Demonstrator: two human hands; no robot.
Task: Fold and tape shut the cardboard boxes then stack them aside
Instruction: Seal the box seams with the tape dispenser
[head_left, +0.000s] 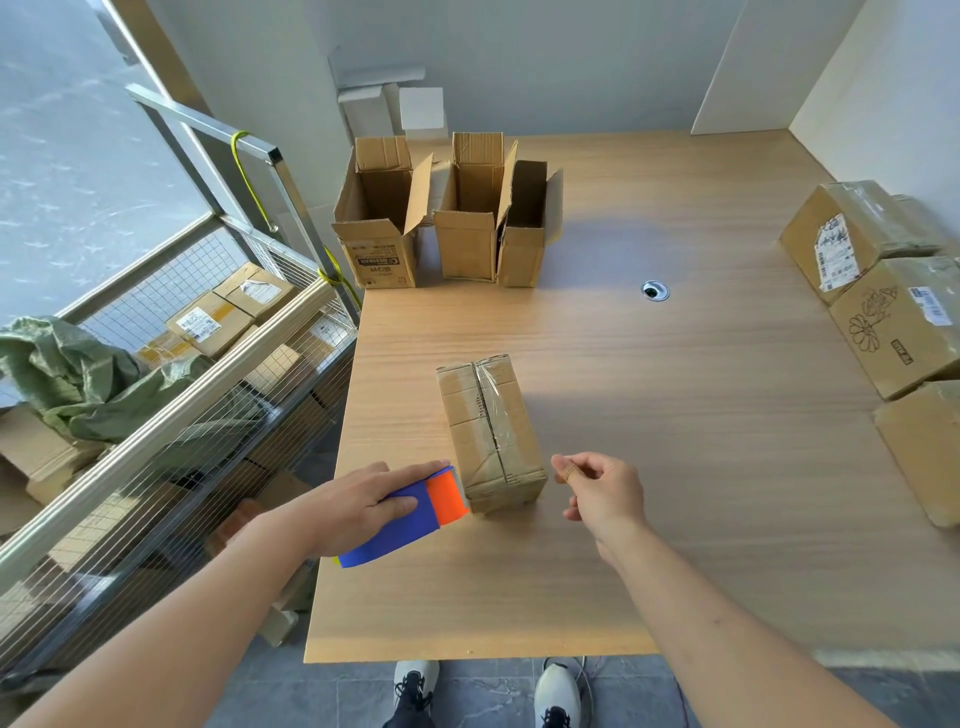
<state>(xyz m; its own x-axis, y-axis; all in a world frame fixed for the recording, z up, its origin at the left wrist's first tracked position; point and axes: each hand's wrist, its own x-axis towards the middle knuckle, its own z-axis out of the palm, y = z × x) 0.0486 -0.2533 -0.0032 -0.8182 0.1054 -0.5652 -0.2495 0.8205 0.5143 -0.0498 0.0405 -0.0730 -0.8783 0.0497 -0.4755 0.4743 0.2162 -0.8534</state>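
Along the table's (649, 395) far left edge stand 3 open boxes (447, 218), flaps up and untaped; these look like the work still to come. Each would need its flaps folded, a strip of tape, and a place in the stack.

Near the front left corner, the left hand (358, 506) lies over the tape dispenser (410, 514), a blue and orange tool resting on the table. The fingers are spread flat along its top and the thumb's side is hidden, so whether it is truly gripped or only pressed under the palm cannot be told. The dispenser's orange end sits just beside, perhaps touching, the near left corner of the taped box (491, 431).

That box lies in the front middle of the table, its long side running away from the person. Its flaps are closed, and a strip of clear tape runs down the centre seam and over the near end. It appears sealed but not yet moved aside.

Just right of the box's near end hovers the right hand (597, 493), apart from the cardboard, fingers loosely curled, with nothing visibly in it.

At the table's right edge sit 4 or so sealed boxes (883, 291), piled together; this is probably the finished stack. By that count, the job seems roughly half done.
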